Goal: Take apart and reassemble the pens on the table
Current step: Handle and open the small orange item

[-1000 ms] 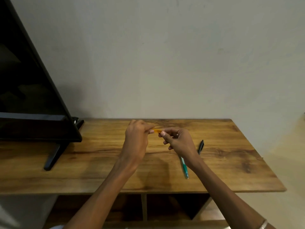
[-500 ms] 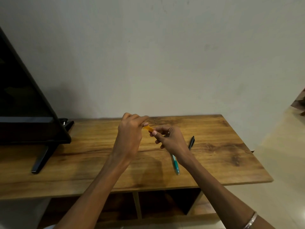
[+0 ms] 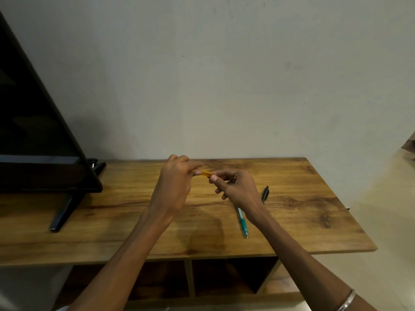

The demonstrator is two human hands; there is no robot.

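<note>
Far left: black TV (image 3: 33, 135) on its angled stand foot (image 3: 64, 212), sitting on the wooden table (image 3: 314, 221), against a plain wall (image 3: 224, 75).

Centre: left hand (image 3: 175, 182) raised above the table, fingers curled, fingertips pinching the left end of a small orange pen part (image 3: 206, 173). Right hand (image 3: 235, 187) level with it, thumb and forefinger pinching the other end. Only a short orange stretch shows between the two grips; the rest is hidden by fingers, so can't tell whether it's one piece or two. Hands nearly touching at the tips.

Right of centre: teal pen (image 3: 243, 223) flat on the table, upper end hidden under the right wrist, tip toward the front edge. Just beside it, farther right and back, black pen (image 3: 265, 194), lower part hidden behind the right wrist. The two pens are apart.

Metal bangle (image 3: 347, 301) on the right forearm. Open shelf compartments (image 3: 224, 279) under the table.
</note>
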